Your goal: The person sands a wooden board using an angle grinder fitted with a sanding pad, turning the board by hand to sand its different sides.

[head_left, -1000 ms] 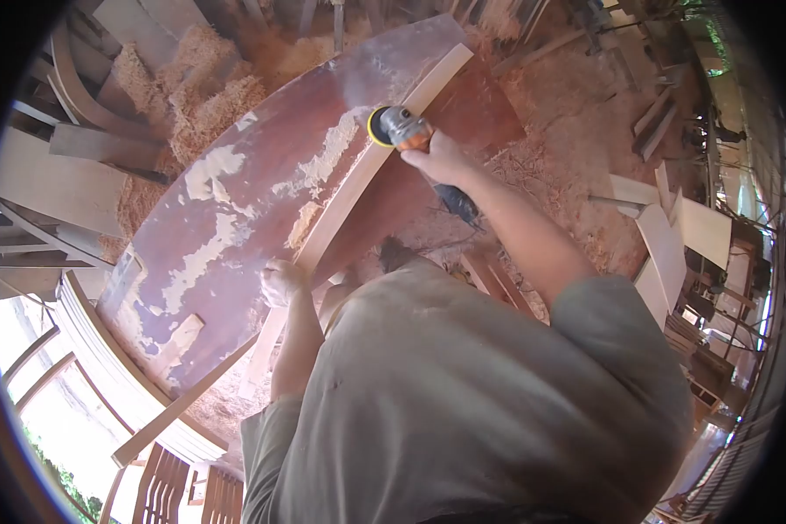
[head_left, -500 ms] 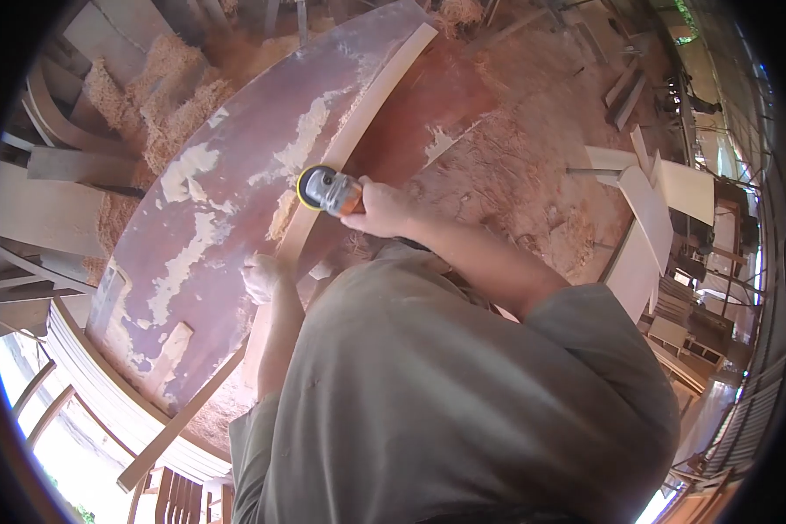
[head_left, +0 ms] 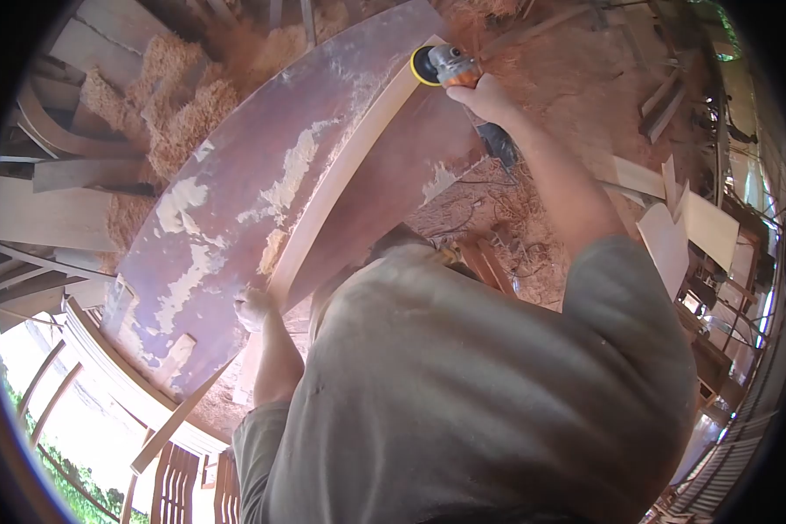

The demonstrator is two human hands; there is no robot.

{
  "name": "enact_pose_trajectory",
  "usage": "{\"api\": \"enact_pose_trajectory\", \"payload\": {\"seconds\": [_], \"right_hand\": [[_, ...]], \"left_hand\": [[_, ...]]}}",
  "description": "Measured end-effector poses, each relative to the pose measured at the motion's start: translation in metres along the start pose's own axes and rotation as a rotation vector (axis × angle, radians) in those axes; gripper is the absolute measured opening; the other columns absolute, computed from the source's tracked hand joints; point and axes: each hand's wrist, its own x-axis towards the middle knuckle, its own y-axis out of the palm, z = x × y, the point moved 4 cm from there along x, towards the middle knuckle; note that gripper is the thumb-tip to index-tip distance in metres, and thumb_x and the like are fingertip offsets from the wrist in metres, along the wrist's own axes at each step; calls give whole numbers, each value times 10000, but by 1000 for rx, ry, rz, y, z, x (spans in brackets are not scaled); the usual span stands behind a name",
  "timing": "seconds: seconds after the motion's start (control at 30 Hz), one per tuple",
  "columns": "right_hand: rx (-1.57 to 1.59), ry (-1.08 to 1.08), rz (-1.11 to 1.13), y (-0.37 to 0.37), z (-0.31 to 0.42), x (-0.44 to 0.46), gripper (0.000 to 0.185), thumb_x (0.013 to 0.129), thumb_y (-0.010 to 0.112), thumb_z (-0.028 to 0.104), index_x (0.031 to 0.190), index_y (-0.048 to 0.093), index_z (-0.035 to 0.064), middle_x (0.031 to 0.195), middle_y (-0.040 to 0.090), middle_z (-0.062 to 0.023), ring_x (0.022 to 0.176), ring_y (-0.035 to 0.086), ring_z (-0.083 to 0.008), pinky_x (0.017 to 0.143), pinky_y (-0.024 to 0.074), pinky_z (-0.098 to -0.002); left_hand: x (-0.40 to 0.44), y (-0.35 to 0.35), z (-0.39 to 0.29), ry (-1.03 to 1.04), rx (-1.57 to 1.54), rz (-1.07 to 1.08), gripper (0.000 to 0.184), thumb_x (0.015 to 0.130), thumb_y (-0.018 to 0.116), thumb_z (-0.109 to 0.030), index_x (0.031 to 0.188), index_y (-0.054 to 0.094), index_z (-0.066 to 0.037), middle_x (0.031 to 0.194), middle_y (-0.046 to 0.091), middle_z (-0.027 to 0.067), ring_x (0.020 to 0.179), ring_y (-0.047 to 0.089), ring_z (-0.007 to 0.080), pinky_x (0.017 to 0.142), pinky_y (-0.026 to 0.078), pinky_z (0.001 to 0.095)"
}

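My right hand (head_left: 489,98) is wrapped around the orange-and-grey body of an angle grinder (head_left: 459,73). Its yellow-rimmed disc is at the far end of a long, slightly curved wooden strip (head_left: 341,179); whether the disc touches the wood is hard to tell. At the strip's near end, my left hand (head_left: 255,308) is closed on it, fingers partly hidden. Beneath the strip is a large reddish-brown board (head_left: 236,162) with pale worn patches. Pale shavings (head_left: 272,251) lie beside the strip near my left hand.
Heaps of wood shavings (head_left: 170,109) and stacked boards (head_left: 48,217) are to the left. A narrow batten (head_left: 179,430) sticks out at the board's near edge. Pale panels (head_left: 709,230) stand at the right. A dark cord (head_left: 498,144) hangs below my right forearm.
My right hand has carried the angle grinder away from me along the strip, from its middle to its far end. My left hand stays at the near end.
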Motion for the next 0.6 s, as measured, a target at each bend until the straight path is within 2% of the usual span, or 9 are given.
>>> {"api": "enact_pose_trajectory", "payload": {"seconds": [0.17, 0.27, 0.33, 0.37, 0.4, 0.43, 0.53, 0.6], "right_hand": [[4, 47, -50, -28, -13, 30, 612, 730, 737, 494, 991, 680, -57, 898, 704, -175, 847, 692, -268, 750, 520, -376], [78, 110, -17, -15, -1, 16, 601, 732, 734, 483, 961, 680, -70, 886, 704, -181, 844, 693, -269, 746, 521, -376], [-15, 33, 52, -7, 31, -16, 603, 715, 739, 484, 971, 679, -59, 906, 697, -211, 868, 691, -309, 756, 524, -389], [-183, -40, 117, 6, 35, -20, 622, 712, 736, 499, 1023, 674, -36, 983, 690, -232, 945, 678, -355, 820, 520, -403], [-185, -35, 161, 1, 71, -48, 663, 712, 738, 468, 1099, 631, -59, 1043, 669, -274, 1014, 650, -402, 880, 510, -432], [-110, -65, 189, 14, 66, -48, 705, 720, 734, 469, 1162, 594, -62, 1082, 656, -277, 1032, 639, -416, 891, 501, -441], [-153, -40, 197, 9, 41, -42, 652, 742, 726, 434, 1136, 604, -71, 1064, 664, -275, 1020, 653, -393, 884, 508, -431], [126, -71, 206, 1, 5, -21, 583, 770, 718, 379, 1143, 611, -56, 1058, 680, -251, 1010, 669, -359, 878, 516, -415]], "left_hand": [[5, 4, 7, -4, 12, -27, 549, 944, 356, -438, 992, 708, -18, 992, 694, 224, 941, 645, 419, 862, 463, 512], [5, 4, 7, 4, -9, -64, 551, 931, 369, -446, 967, 706, -12, 976, 691, 230, 930, 641, 427, 855, 460, 521], [4, 1, 5, 17, -17, -82, 541, 921, 376, -437, 955, 705, -8, 971, 689, 232, 927, 639, 429, 853, 458, 524], [4, 1, 3, 18, -22, -105, 532, 911, 383, -427, 944, 704, -4, 966, 688, 235, 923, 637, 432, 851, 456, 528], [7, 1, 3, 18, -25, -104, 532, 911, 383, -427, 944, 704, -4, 966, 688, 235, 923, 637, 432, 851, 456, 528], [10, 1, 1, 24, -14, -92, 524, 902, 387, -416, 938, 704, -1, 968, 687, 236, 925, 636, 431, 853, 454, 530], [3, -6, -4, 23, -3, -64, 512, 891, 388, -400, 934, 703, 1, 971, 685, 240, 929, 635, 428, 858, 450, 532], [1, -6, -4, 17, -3, -79, 506, 886, 389, -398, 938, 705, -6, 958, 685, 247, 933, 636, 429, 865, 452, 529]]}}
